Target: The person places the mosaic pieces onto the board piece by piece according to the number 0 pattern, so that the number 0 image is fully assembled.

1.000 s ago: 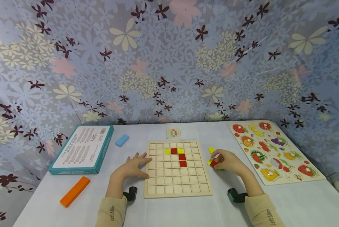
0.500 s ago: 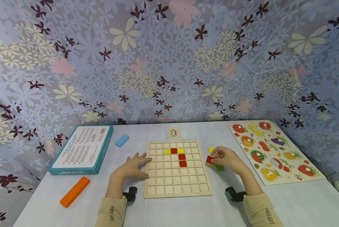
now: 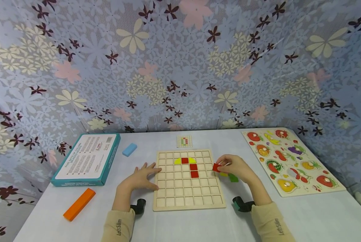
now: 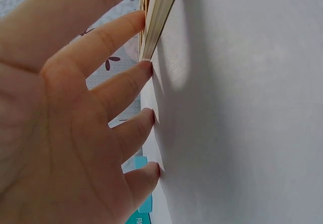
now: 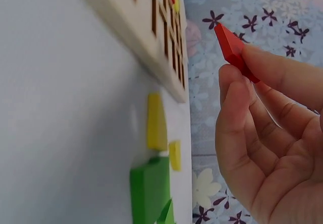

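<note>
A wooden grid board (image 3: 180,193) lies mid-table, with red square tiles (image 3: 194,174) and yellow rounded tiles (image 3: 178,161) set in a few of its cells. My left hand (image 3: 139,178) rests at the board's left edge, fingers spread and fairly straight; the left wrist view shows the fingertips (image 4: 146,68) by that edge. My right hand (image 3: 236,167) pinches a red square tile (image 5: 232,50) between thumb and fingers, raised beside the board's right edge. Below that hand lie green tiles (image 5: 150,188) and yellow tiles (image 5: 157,121), partly hidden in the head view.
Behind the board lies a small pattern card (image 3: 184,141). A teal box (image 3: 86,159), a blue block (image 3: 129,150) and an orange bar (image 3: 79,204) lie on the left. The fruit puzzle board (image 3: 293,163) occupies the right side. Floral fabric (image 3: 180,67) hangs behind the table.
My right hand has picked the red tile up from the small pile and carried it left to the board's right edge. The left hand has stayed in place.
</note>
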`<state>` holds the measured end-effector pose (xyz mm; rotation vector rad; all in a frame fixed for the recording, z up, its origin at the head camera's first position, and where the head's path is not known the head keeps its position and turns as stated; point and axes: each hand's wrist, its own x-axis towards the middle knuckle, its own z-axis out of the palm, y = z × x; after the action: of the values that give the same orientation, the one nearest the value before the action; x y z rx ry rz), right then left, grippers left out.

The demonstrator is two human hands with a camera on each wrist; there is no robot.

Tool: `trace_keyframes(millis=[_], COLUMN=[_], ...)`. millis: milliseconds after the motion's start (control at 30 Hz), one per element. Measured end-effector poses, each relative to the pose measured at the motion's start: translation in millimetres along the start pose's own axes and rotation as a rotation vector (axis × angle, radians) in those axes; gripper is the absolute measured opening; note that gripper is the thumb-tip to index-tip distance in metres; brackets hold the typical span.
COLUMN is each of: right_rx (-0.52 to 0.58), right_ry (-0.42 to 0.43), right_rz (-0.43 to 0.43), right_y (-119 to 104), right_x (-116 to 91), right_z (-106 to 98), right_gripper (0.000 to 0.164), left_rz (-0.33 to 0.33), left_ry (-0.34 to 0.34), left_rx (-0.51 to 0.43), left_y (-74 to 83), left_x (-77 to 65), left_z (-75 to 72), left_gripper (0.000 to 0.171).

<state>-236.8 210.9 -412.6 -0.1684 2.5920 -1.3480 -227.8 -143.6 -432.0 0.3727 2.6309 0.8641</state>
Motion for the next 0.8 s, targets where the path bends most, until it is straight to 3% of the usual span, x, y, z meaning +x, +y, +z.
trace_keyframes(millis=[333, 800], right_rx=[0.070, 0.125], right_ry=[-0.009, -0.043], right_rz=[0.009, -0.072], right_y=[-16, -33], right_x=[8, 10], right_z=[13, 28], right_gripper=[0.025, 0.022], left_rz=[0.000, 0.005], left_ry=[-0.007, -0.006], left_rx=[0.006, 0.023], left_y=[-0.1, -0.3], left_x=[1.2, 0.7], left_z=[-0.2, 0.1], left_gripper=[0.073, 0.073])
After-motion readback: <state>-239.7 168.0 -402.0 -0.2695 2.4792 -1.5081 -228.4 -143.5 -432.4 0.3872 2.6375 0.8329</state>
